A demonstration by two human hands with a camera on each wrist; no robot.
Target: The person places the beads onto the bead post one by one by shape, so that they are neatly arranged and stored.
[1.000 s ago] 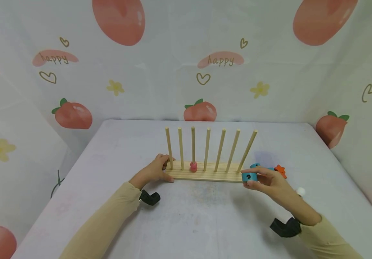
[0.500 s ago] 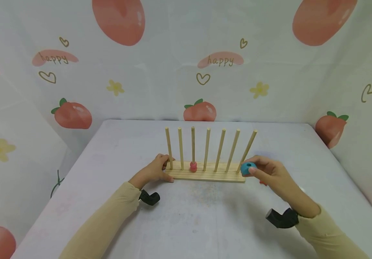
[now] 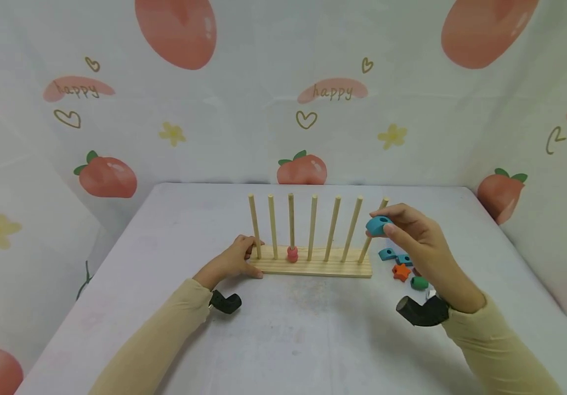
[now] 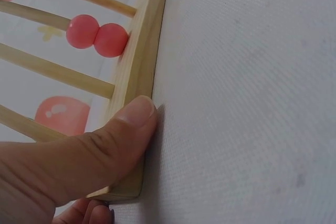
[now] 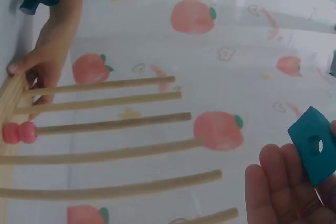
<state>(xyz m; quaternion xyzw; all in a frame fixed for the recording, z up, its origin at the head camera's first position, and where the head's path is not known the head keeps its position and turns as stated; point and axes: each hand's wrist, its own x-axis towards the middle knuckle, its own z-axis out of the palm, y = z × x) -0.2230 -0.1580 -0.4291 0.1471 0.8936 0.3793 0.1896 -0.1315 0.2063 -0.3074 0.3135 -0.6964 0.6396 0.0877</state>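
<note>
A wooden peg board (image 3: 315,267) with a row of several upright pegs stands on the table. My left hand (image 3: 231,264) grips its left end, thumb (image 4: 118,135) along the front edge. Two red beads (image 4: 97,35) sit at the foot of the third peg from the left. In the head view, my right hand (image 3: 419,238) is raised at the rightmost peg, which it partly covers. Between thumb and fingers it pinches a blue bead (image 3: 377,225), an angular block with a round hole (image 5: 317,144) through it.
Right of the board lie two more blue beads (image 3: 387,254), an orange star-shaped bead (image 3: 401,272) and a green bead (image 3: 419,283). A whitish piece (image 3: 430,294) is partly hidden by my right wrist. A patterned cloth (image 3: 244,142) hangs behind the table.
My right hand has risen with the blue bead from beside the board's right end to near the rightmost peg's upper part, uncovering the loose beads. The left hand keeps its grip.
</note>
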